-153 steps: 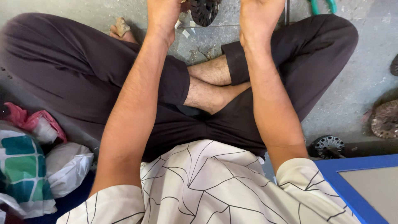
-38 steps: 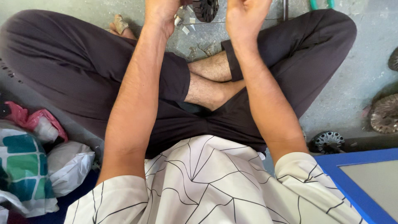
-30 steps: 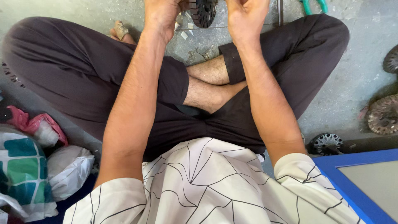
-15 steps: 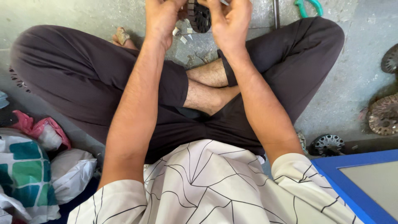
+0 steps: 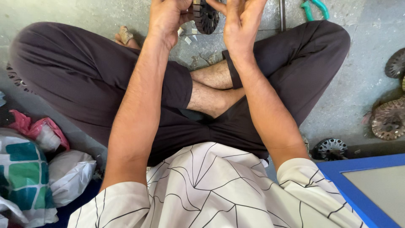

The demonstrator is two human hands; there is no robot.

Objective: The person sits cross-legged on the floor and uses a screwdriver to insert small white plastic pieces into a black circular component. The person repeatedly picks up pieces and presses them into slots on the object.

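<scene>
I sit cross-legged on a concrete floor in dark trousers. Both arms reach forward to the top edge of the view. My left hand (image 5: 168, 14) and my right hand (image 5: 241, 21) hold a dark round slotted disc (image 5: 206, 17) between them, above my knees. The left fingers curl against its left rim; the right fingers touch its upper right side. Most of the disc and the fingertips are cut off by the frame's top edge.
Several similar slotted discs lie on the floor at the right (image 5: 388, 120), (image 5: 331, 148), (image 5: 395, 63). Green-handled pliers (image 5: 314, 8) rest at the top right beside a thin metal rod (image 5: 282, 14). Cloth and plastic bags (image 5: 29, 169) pile at the left. A blue-framed panel (image 5: 363, 185) fills the lower right corner.
My hands have come closer together around the disc, the right hand shifting left onto it. The view has tilted slightly, showing more of the disc and pliers.
</scene>
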